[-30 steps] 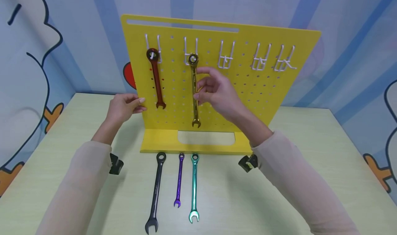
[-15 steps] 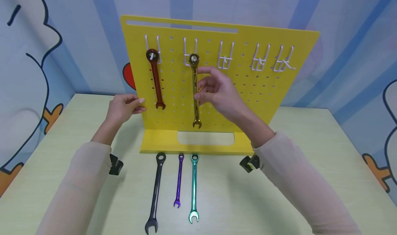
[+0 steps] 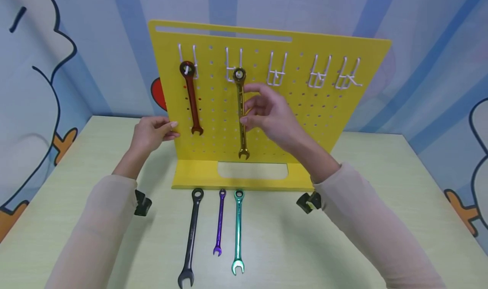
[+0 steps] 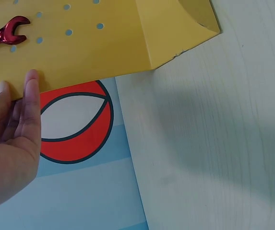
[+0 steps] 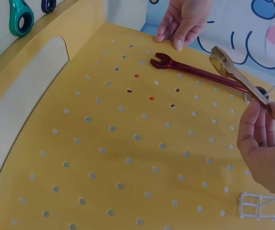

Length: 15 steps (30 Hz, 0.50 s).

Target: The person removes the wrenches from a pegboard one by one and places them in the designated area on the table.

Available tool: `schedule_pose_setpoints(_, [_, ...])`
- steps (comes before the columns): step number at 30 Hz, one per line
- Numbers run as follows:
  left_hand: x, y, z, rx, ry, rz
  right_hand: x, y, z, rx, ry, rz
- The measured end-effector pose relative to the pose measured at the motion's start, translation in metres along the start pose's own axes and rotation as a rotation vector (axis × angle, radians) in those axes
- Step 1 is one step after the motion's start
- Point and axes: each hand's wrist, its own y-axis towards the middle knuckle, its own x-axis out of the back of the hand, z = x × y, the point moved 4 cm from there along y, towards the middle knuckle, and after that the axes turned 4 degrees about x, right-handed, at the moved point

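In the head view, my right hand (image 3: 271,116) pinches a gold combination wrench (image 3: 242,104) by its shaft, between thumb and fingers. Its ring end overlaps the tip of the second hook (image 3: 227,60) from the left, and its open end points down. The right wrist view shows the gold wrench (image 5: 237,73) standing out from the board face. My left hand (image 3: 149,133) grips the left edge of the yellow pegboard (image 3: 297,151), thumb on the front. A red wrench (image 3: 193,100) hangs from the first hook, its open jaw near that hand.
Three wrenches lie on the table before the pegboard base: a black one (image 3: 192,234), a short purple one (image 3: 220,221) and a teal one (image 3: 238,229). Farther right, the board carries more white wire hooks (image 3: 276,75). A patterned wall (image 3: 267,5) stands close behind.
My right hand and the gold wrench have shifted slightly to the right against the board. The left hand keeps its grip on the board's edge, and the other wrenches stay put.
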Motion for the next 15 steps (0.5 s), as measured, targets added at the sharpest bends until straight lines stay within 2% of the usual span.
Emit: schedule_pose_setpoints(15, [0.0005,-0.0010,-0.0013,0.007,0.015,-0.023,0.0009,-0.0040,-0.0019,-0.014,-0.002,0.010])
